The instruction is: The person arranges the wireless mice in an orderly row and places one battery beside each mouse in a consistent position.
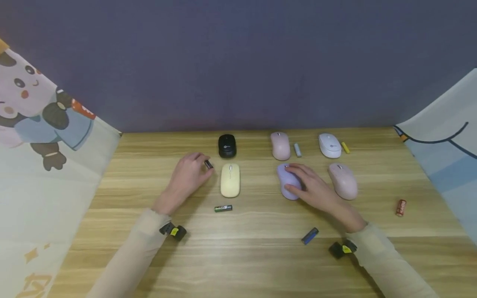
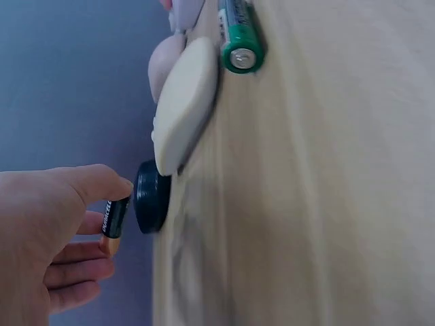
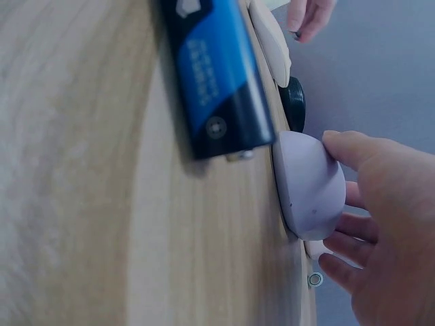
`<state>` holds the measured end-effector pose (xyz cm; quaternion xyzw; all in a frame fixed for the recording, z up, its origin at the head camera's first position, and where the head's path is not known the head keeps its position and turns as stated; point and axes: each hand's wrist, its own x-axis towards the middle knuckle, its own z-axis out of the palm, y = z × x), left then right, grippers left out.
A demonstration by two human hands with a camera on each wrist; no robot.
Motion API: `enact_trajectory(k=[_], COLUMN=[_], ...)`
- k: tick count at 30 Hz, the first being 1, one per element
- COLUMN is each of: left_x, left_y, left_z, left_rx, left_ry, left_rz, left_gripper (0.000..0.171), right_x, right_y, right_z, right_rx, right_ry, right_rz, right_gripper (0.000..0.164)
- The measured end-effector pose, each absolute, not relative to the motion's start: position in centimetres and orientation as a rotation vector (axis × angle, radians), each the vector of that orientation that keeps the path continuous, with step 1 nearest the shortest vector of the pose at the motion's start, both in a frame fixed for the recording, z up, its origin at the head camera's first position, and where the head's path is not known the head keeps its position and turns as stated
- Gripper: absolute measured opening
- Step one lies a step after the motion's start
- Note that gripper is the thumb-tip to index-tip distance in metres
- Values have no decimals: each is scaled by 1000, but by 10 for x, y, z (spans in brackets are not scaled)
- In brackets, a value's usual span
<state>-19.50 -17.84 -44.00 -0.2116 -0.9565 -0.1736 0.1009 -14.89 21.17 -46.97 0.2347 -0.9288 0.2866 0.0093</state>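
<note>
My left hand [image 1: 187, 176] pinches a black Duracell battery [image 2: 115, 216] with a copper end between thumb and fingers, held to the left of the yellow mouse [image 1: 230, 181] and the black mouse [image 1: 227, 146]. On the right, a purple mouse [image 1: 286, 179] rests on the table, and my right hand [image 1: 316, 191] grips it with the thumb on its near side and the fingers round its far side. A green-and-black battery [image 1: 223, 208] lies just in front of the yellow mouse. Closer to me is a blue-and-black battery [image 1: 310, 236].
A pink mouse [image 1: 280, 146] and a white mouse [image 1: 329, 145] stand at the back, beside a light blue battery [image 1: 297, 150] and a yellow battery [image 1: 345, 147]. Another pink mouse [image 1: 343, 181] sits right of my right hand. A red battery [image 1: 400, 208] lies far right.
</note>
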Motion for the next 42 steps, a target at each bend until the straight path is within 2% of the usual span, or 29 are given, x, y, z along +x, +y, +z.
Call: enact_trajectory(k=[11, 31, 42], left_x=[-220, -266, -284], left_y=[-147, -108, -100], left_z=[-426, -432, -436], left_rx=[-770, -948, -1133], left_ry=[-2798, -2964, -2992], left_rz=[-496, -433, -302], left_gripper=[41, 63, 48], right_x=[-148, -146, -146], right_y=[211, 209, 207], right_z=[-469, -467, -464], right_rx=[738, 732, 724], right_ry=[-2880, -2880, -2906], right_rz=[898, 907, 909], right_gripper=[55, 54, 53])
